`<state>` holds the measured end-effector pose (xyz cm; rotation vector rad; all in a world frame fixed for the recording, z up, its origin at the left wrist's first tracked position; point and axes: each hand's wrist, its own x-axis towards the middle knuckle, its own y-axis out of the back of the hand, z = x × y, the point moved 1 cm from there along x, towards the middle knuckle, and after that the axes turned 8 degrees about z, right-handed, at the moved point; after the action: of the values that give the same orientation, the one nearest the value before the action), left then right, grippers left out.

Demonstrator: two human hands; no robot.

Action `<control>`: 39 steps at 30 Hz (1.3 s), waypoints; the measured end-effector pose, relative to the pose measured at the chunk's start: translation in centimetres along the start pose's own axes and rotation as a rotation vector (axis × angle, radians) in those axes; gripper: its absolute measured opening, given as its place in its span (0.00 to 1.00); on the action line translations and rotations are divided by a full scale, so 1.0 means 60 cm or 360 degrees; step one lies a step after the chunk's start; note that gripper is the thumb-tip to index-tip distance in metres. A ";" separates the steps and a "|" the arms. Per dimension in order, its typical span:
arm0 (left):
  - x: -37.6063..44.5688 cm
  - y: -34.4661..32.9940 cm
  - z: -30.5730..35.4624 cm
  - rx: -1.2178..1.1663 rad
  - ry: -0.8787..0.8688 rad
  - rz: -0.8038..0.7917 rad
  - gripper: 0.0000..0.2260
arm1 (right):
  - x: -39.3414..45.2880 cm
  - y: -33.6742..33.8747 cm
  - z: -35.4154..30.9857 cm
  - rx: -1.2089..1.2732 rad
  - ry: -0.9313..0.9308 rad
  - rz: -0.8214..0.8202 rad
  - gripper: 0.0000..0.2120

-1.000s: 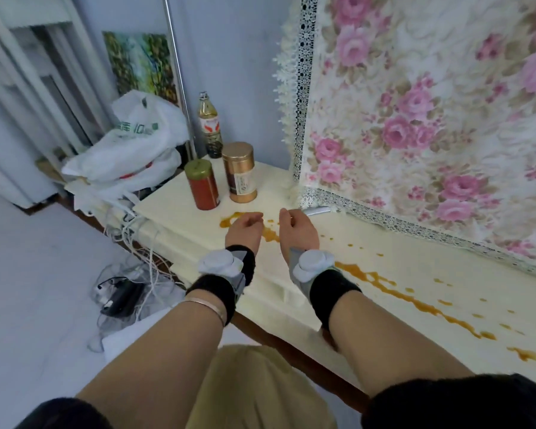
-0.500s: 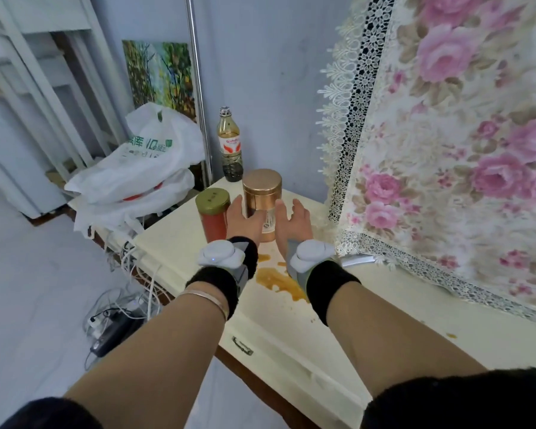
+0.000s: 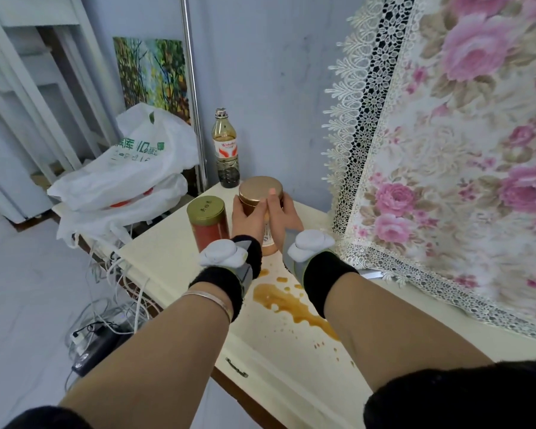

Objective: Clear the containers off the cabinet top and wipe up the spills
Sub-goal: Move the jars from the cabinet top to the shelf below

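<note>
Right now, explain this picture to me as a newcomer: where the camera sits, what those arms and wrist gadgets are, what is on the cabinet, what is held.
One camera, worn on a person's head, looks down at their own bare arms; no robot. Each wrist carries a black band with a grey device. The left hand and right hand together clasp a gold-lidded canister standing on the cream cabinet top. Beside it stands a red canister with a green-gold lid; behind, a glass bottle holding some dark liquid. A brown spill streaks the top nearer the person.
</note>
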<state>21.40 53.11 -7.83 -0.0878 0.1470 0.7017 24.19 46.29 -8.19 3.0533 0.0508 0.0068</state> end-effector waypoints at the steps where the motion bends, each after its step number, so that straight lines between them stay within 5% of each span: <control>1: -0.004 0.001 0.002 0.0002 -0.0008 -0.0007 0.31 | -0.005 0.005 -0.003 -0.0016 0.0029 -0.0005 0.20; 13: -0.162 0.007 0.049 0.0018 -0.0053 -0.0151 0.18 | -0.131 0.121 -0.059 -0.0057 0.0021 0.0170 0.17; 18: -0.251 0.003 0.037 0.0053 0.0119 -0.0181 0.27 | -0.226 0.201 -0.071 -0.0033 -0.0065 0.0324 0.13; 27: -0.437 -0.032 0.014 0.0128 0.0166 -0.0399 0.22 | -0.373 0.348 -0.060 -0.0096 -0.0234 0.0583 0.18; 31: -0.495 -0.060 -0.024 0.0153 0.0260 -0.0500 0.11 | -0.427 0.422 -0.041 -0.0105 -0.0287 0.0781 0.22; 39: -0.643 -0.122 -0.058 0.0338 0.0209 -0.0812 0.10 | -0.545 0.580 -0.029 -0.0280 -0.0374 0.1075 0.22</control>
<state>-3.31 22.57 -4.69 0.0330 0.3115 0.1683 -7.32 10.72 -3.49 2.7167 -0.9290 -0.2814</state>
